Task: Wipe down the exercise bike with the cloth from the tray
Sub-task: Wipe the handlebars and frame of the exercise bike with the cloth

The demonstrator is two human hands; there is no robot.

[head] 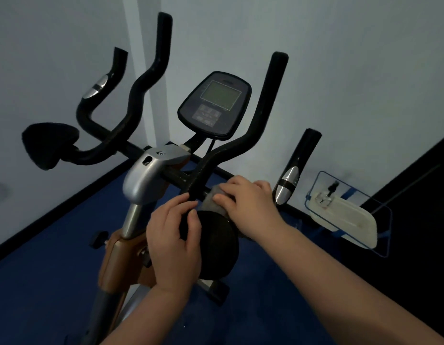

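Note:
The exercise bike (151,175) stands before me with black handlebars, a silver stem cover and a console (214,103). My right hand (248,202) presses a grey cloth (213,202) against the handlebar just right of the stem, fingers curled over it. My left hand (173,240) grips the round black elbow pad (216,245) below the bar, thumb on top. Most of the cloth is hidden under my right hand.
A white tray (350,220) lies on the blue floor at the right, inside a blue taped outline. A second elbow pad (49,145) sticks out at the left. Pale walls stand close behind the bike; a dark panel rises at far right.

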